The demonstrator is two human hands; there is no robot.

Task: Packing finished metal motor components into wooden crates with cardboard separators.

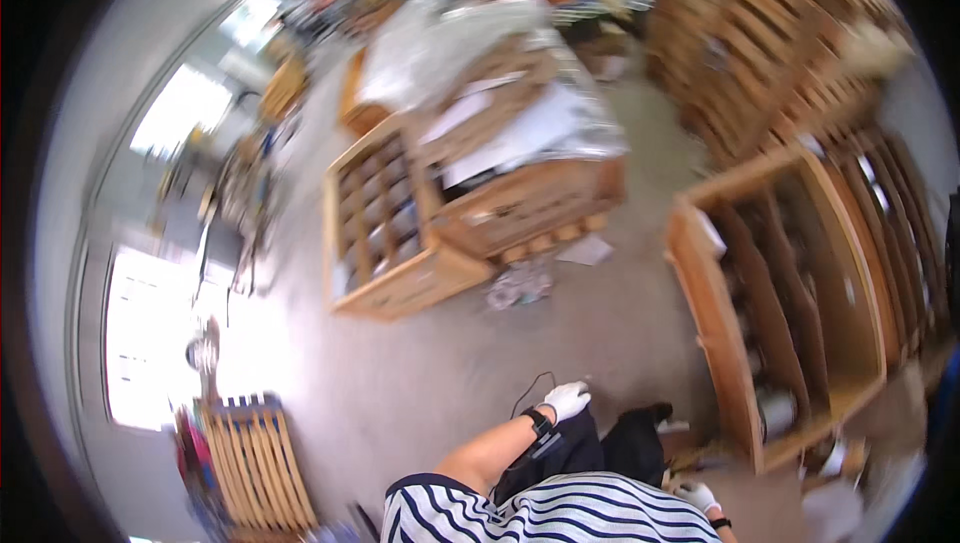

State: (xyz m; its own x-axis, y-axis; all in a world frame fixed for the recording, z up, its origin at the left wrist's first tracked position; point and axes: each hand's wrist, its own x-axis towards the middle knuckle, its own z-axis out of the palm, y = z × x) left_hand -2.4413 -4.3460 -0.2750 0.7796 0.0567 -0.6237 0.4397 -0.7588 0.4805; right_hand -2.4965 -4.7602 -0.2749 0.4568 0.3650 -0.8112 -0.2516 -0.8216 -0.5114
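My left hand (pixel 568 400), in a white glove, hangs in front of my dark trousers with a black band on its wrist. Its fingers are blurred and look loosely curled. A thin dark cord (pixel 530 393) loops beside it; whether the hand holds the cord is not plain. Low at my right side, my right hand (pixel 698 496) also wears a white glove and a dark wristband. Smearing hides its fingers. Nearest to it stands a large open wooden crate (pixel 740 383), divided by brown sheets, with round pieces partly visible between them.
Ahead stands a wooden crate (pixel 530 208) topped with cardboard and clear plastic film. Against it sits a compartmented wooden box (pixel 380 293) of round pieces. Scraps (pixel 520 285) lie on the floor (pixel 450 363). Wooden pallets (pixel 745 43) lean at the far right; a slatted pallet (pixel 260 468) is at lower left.
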